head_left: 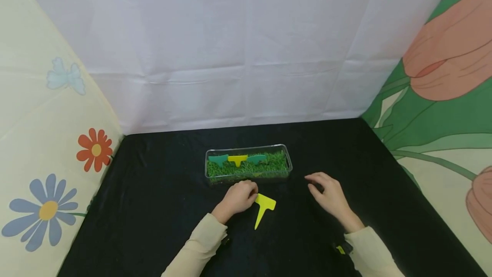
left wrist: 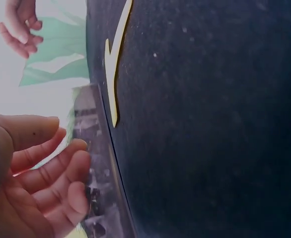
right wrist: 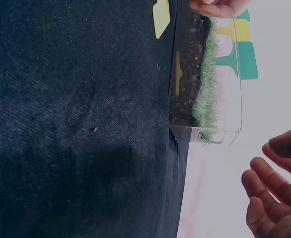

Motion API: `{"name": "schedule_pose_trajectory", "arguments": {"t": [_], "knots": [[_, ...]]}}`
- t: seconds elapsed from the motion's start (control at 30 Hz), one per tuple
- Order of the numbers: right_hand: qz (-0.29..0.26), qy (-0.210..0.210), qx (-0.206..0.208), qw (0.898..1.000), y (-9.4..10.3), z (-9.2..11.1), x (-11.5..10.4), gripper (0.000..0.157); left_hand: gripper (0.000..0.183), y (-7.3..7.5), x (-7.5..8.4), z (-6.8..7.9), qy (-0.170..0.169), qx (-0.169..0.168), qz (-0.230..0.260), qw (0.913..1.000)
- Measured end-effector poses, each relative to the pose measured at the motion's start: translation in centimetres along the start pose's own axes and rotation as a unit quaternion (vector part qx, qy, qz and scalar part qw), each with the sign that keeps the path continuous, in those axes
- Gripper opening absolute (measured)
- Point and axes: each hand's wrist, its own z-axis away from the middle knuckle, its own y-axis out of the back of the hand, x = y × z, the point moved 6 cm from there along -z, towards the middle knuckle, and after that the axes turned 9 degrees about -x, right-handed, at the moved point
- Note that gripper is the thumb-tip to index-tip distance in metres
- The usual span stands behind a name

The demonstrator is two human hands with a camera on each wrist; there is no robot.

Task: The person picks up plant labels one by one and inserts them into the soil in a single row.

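A clear plastic box holds dark soil and green grass. Standing in the grass are a green plant label, a yellow plant label and another green plant label. A loose yellow T-shaped plant label lies on the black cloth before the box. My left hand hovers beside it at the box's front wall, fingers loosely bent and holding nothing in the left wrist view. Off the box's right end, my right hand is held up with relaxed, parted fingers and nothing in them.
Black cloth covers the table. A white sheet hangs behind it. Flower-printed cloths stand at the left and the right.
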Motion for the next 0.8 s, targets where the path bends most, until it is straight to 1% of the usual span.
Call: {"name": "schedule_pose_trajectory", "arguments": {"t": [0.17,0.33,0.53,0.67,0.8], "knots": [[-0.006,-0.003,-0.004,1.000,-0.1,0.1,0.0,0.025,0.005,-0.5,0.5,-0.5,0.011,-0.028,-0.045,0.9985],[-0.012,-0.011,-0.010,1.000,-0.3,0.1,0.0,0.025,0.010,-0.8,0.7,-0.9,0.027,-0.052,-0.072,0.9957],[-0.008,-0.010,-0.010,1.000,-0.3,0.2,0.0,0.025,0.011,-1.6,0.6,-1.4,0.054,-0.088,-0.095,0.9901],[0.000,-0.004,-0.006,1.000,-0.3,0.2,0.0,0.025,0.013,-1.7,0.6,-1.5,0.065,-0.096,-0.104,0.9878],[-0.001,-0.005,-0.005,1.000,-0.2,0.2,0.1,0.024,0.015,-1.8,0.5,-1.6,0.067,-0.101,-0.109,0.9866]]}}
